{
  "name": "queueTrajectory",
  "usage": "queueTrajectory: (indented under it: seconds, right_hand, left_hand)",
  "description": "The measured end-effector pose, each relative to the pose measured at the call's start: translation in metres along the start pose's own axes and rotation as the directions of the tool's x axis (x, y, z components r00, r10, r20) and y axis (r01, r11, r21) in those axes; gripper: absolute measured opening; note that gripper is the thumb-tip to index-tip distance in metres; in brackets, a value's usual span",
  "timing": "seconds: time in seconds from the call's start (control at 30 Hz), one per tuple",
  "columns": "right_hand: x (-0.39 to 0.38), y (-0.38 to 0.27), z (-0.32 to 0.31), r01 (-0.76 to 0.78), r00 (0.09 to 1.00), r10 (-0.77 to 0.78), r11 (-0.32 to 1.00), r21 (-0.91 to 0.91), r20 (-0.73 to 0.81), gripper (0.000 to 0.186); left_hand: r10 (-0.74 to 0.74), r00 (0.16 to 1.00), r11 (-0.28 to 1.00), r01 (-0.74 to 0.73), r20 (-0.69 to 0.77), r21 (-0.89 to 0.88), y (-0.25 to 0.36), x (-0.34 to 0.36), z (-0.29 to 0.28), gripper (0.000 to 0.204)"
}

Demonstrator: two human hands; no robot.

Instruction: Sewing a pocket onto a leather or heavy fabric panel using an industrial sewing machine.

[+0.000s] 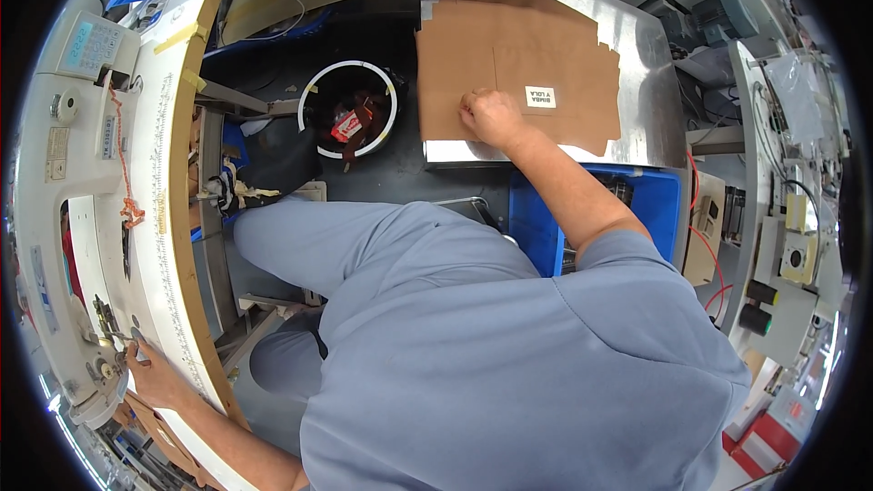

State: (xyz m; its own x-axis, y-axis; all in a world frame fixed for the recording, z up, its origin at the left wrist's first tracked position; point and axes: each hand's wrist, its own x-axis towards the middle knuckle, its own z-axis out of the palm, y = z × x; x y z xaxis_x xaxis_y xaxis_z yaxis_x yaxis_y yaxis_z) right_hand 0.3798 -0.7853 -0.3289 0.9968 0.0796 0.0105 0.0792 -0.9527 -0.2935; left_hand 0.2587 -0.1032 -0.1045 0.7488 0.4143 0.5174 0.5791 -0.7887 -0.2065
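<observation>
My right hand (496,118) rests on a stack of flat brown panels (555,50), its fingers curled down against the top one. Whether they pinch the panel or something small is hidden under the hand. A white label (539,97) with dark print lies on the top panel, just right of my hand. At the lower left, my left hand (156,376) is by the needle end of a white sewing machine (56,141). Its fingertips are drawn together beside the machine's metal parts; what they hold, if anything, is too small to tell.
The panels lie on a shiny metal table (641,55). Below its front edge stands a blue crate (659,214). A white-rimmed round bin (393,118) with brown scraps and a red packet is on the floor. More brown pieces (168,441) hang beside my left forearm.
</observation>
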Motion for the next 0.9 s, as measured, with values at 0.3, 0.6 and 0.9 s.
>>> queueTrajectory:
  seconds: [0.3, 0.6, 0.9]
  right_hand:
    - [0.006, -0.024, -0.005, -0.072, 0.997, 0.072, 0.997, -0.024, -0.006, 0.039]
    - [0.02, -0.012, 0.002, -0.081, 0.996, 0.076, 0.992, 0.098, 0.056, 0.024]
    - [0.022, -0.003, -0.011, -0.184, 0.979, 0.141, 0.92, 0.347, 0.145, 0.024]
  left_hand:
    - [0.046, 0.996, 0.985, -0.057, -0.071, -0.16, 0.022, -0.024, -0.028, 0.038]
    - [0.079, 0.996, 0.974, -0.086, -0.041, -0.212, 0.051, -0.021, -0.049, 0.034]
    - [0.14, 0.988, 0.93, -0.153, -0.064, -0.334, 0.089, -0.036, -0.063, 0.024]
